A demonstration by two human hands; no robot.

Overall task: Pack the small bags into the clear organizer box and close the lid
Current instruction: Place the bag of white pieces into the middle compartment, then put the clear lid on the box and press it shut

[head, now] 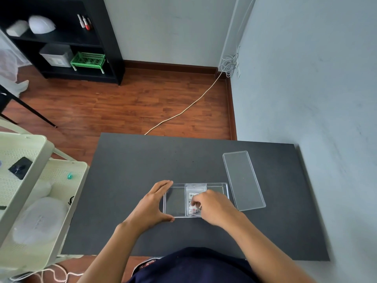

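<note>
The clear organizer box (175,201) lies open on the black table, near its middle front. A small clear bag (194,190) with a label and tiny pieces inside lies in the box's middle section. My left hand (152,205) cups the box's left end, thumb at the near edge and fingers at the far corner. My right hand (214,205) reaches into the box from the right, its fingertips pinched on the small bag's lower part. The clear lid (243,180) lies flat on the table just right of the box, angled away.
The black table (132,180) stands against a grey wall on the right. A pale green cart (30,180) with white items and a dark device stands to the left. A cord runs across the wooden floor beyond the table.
</note>
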